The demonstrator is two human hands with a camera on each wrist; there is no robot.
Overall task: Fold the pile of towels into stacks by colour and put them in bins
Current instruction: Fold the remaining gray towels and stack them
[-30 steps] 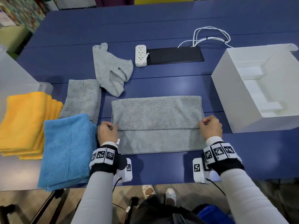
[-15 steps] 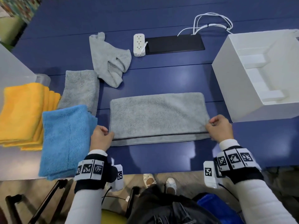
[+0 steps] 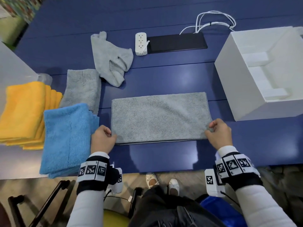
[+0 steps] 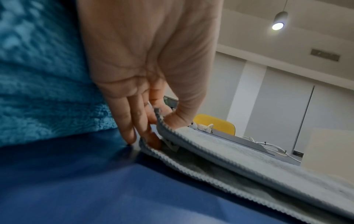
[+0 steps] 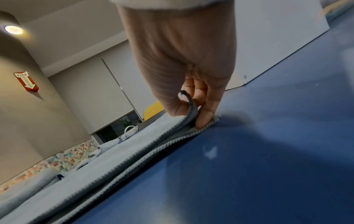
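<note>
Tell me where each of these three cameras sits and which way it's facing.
Head: above, looking down at the grey towel; both hands, sleeves, shoes show.
Left wrist: low, looking along the left hand pinching the towel's corner.
Right wrist: low, looking along the right hand pinching the opposite corner.
All share the towel and the blue table.
</note>
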